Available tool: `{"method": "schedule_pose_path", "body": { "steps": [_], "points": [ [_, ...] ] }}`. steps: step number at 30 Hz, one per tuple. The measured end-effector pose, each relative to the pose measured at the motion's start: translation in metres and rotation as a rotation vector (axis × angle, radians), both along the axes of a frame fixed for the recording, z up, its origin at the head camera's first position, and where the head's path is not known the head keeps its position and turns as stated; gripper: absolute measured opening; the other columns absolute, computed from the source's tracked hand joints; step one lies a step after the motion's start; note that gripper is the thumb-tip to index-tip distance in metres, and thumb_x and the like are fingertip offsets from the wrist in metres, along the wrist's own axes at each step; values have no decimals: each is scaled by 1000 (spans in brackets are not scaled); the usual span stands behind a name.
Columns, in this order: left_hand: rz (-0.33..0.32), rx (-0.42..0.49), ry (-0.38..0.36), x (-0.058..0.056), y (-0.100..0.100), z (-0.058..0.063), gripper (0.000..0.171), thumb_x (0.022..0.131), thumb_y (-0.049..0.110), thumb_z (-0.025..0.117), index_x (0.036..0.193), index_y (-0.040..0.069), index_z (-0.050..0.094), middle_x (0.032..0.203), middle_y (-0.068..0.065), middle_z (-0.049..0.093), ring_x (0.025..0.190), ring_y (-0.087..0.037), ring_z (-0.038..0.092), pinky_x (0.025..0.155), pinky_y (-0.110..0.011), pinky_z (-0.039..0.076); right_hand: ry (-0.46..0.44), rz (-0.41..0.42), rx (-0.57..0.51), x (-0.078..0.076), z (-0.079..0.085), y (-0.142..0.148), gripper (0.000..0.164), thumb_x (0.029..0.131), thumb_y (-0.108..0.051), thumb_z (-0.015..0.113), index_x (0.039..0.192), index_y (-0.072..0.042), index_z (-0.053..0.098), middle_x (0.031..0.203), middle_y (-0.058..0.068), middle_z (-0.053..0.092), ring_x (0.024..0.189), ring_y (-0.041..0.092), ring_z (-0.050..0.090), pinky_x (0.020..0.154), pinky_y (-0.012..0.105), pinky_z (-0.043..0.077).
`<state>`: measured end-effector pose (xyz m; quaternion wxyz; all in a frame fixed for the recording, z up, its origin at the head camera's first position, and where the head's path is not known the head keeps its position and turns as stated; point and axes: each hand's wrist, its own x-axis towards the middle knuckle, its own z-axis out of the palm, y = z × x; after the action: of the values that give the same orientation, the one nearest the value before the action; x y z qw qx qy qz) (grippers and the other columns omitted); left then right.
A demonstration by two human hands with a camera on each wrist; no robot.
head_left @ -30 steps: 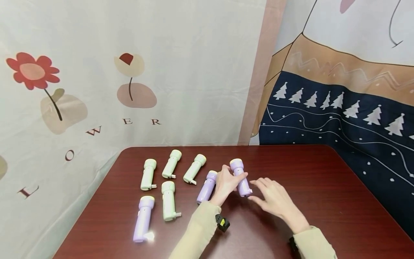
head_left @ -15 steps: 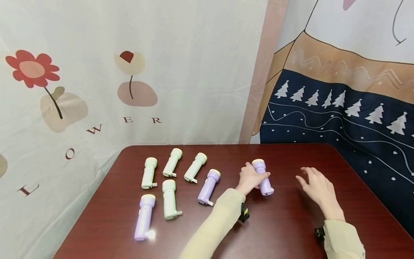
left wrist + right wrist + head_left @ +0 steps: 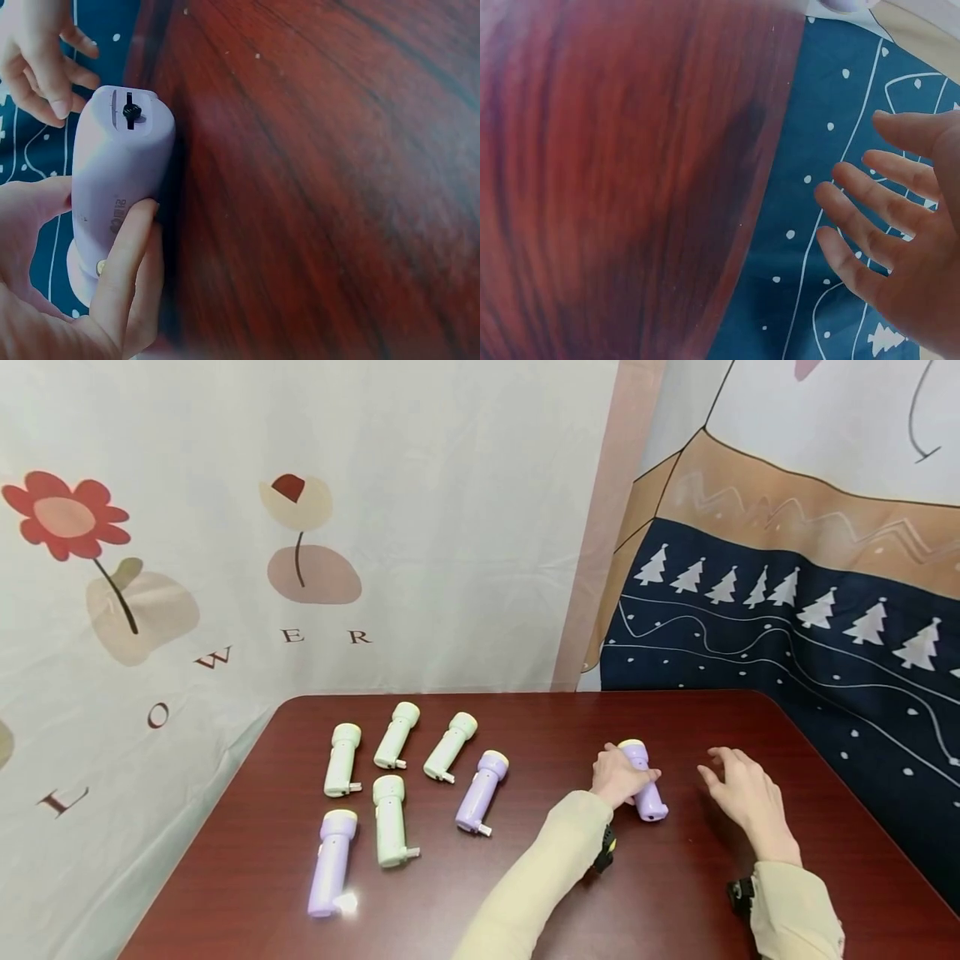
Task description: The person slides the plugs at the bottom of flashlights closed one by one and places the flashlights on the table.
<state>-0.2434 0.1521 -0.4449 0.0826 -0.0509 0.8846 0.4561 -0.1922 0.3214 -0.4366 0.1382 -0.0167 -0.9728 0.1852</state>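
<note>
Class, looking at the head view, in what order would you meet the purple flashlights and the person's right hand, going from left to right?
The purple flashlight lowest in the picture → the purple flashlight lying alone near the middle → the purple flashlight gripped by the left hand → the right hand.

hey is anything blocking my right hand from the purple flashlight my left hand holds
Nothing visible: only open space over the tabletop separates your right hand from the purple flashlight in your left hand.
</note>
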Motion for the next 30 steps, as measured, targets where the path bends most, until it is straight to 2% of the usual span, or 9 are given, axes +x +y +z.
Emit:
{"method": "schedule_pose_path", "body": {
  "steps": [4, 8, 13, 18, 21, 24, 27, 30],
  "points": [
    [-2, -33, 14, 1, 3, -1, 68, 67, 38, 84, 109, -2, 50, 83, -16, 59, 68, -26, 60, 37, -25, 44, -4, -1, 5, -1, 0, 0, 39, 90, -20, 60, 120, 4, 54, 110, 29, 60, 89, 42, 61, 69, 57, 48],
    [-20, -29, 12, 3, 1, 0, 72, 68, 40, 83, 114, -3, 48, 86, -16, 59, 66, -25, 60, 38, -25, 44, -6, 4, 21, -3, 1, -2, 39, 90, -21, 60, 119, 4, 55, 109, 28, 61, 88, 42, 61, 67, 56, 49],
    [-37, -30, 2, 3, 0, 1, 74, 69, 45, 82, 114, -4, 48, 87, -17, 58, 56, -21, 58, 39, -25, 45, -18, 16, 40, -6, 1, -8, 39, 90, -21, 60, 118, 4, 55, 108, 27, 61, 85, 41, 61, 66, 56, 49],
    [-61, -54, -9, 4, -5, 1, 65, 75, 46, 76, 109, -4, 52, 88, -17, 57, 57, -21, 55, 41, -26, 48, -32, 29, 43, -9, 1, -17, 38, 90, -22, 59, 118, 3, 56, 108, 26, 61, 87, 40, 62, 68, 56, 50],
    [-108, -77, 1, 4, -14, 2, 55, 80, 43, 71, 105, -3, 54, 86, -16, 57, 53, -20, 57, 42, -25, 48, -48, 42, 35, -11, 2, -24, 38, 91, -23, 59, 119, 2, 56, 107, 25, 62, 88, 39, 62, 68, 55, 49],
    [-173, -139, 30, 6, -28, 6, 48, 85, 42, 66, 104, -1, 57, 83, -15, 59, 46, -20, 60, 43, -25, 46, -73, 58, 25, -12, 2, -30, 38, 91, -24, 58, 120, 1, 56, 105, 22, 64, 86, 36, 63, 67, 54, 49],
    [-214, -266, 84, 8, -44, 11, 48, 86, 45, 62, 106, 1, 60, 87, -14, 64, 62, -24, 67, 55, -29, 51, -103, 72, 6, -13, 4, -37, 39, 91, -26, 59, 121, 0, 56, 104, 19, 66, 86, 33, 63, 68, 53, 49],
    [-214, -378, 149, 11, -62, 18, 51, 85, 47, 62, 110, 3, 60, 96, -16, 67, 82, -29, 68, 68, -36, 53, -132, 91, -15, -13, 4, -45, 40, 90, -27, 60, 120, 0, 57, 102, 18, 67, 85, 29, 63, 68, 50, 49]
  ]
}}
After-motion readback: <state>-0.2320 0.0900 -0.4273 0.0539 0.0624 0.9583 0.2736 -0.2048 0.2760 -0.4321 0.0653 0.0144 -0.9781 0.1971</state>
